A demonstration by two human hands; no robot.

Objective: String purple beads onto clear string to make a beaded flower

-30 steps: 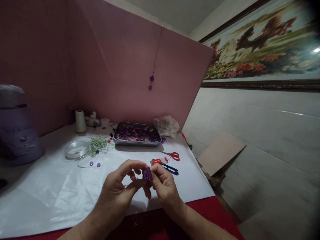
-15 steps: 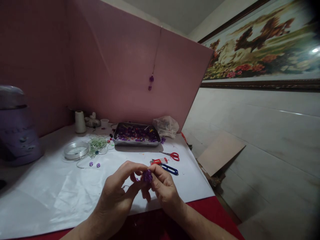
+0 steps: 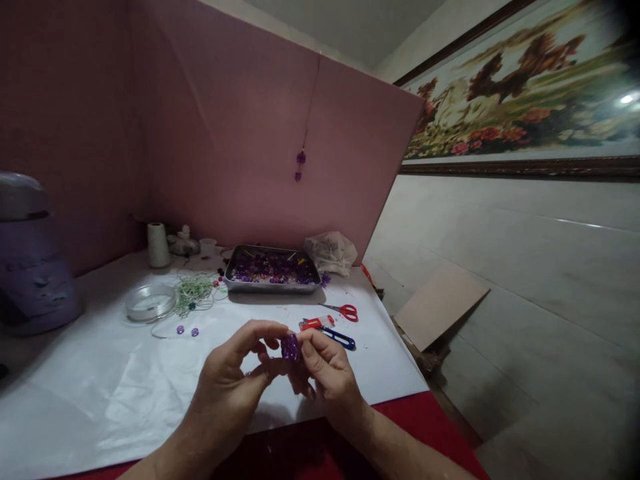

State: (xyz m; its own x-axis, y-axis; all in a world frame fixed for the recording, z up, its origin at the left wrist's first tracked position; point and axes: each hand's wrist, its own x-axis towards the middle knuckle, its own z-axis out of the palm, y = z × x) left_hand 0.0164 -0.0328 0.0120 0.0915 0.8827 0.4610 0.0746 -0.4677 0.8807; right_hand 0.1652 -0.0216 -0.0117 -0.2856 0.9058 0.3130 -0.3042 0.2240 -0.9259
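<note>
Above the front of the white-covered table, my left hand (image 3: pixel 237 380) grips a purple beaded cluster (image 3: pixel 291 349) between thumb and forefinger. From the other side my right hand (image 3: pixel 327 373) pinches the same cluster with its thumb and fingers. Part of the cluster is hidden by the fingertips, and any thread in them is too fine to make out. Just beyond the right hand lie blue-handled thread snips (image 3: pixel 339 338), a red lighter (image 3: pixel 317 323) and red-handled scissors (image 3: pixel 345 311). Two loose purple beads (image 3: pixel 188 331) rest on the table farther left.
A metal tray (image 3: pixel 273 289) of mixed beads stands at the back, beside a plastic bag (image 3: pixel 331 253). Left of it are tangled green thread (image 3: pixel 195 291), a clear spool of line (image 3: pixel 151 302) and a white thread cone (image 3: pixel 159 245). A beaded strand (image 3: pixel 301 158) hangs on the pink panel.
The purple cluster has turned in my fingers and shifted slightly left. My left hand's fingers have opened a little around it, while the right hand keeps its pinch.
</note>
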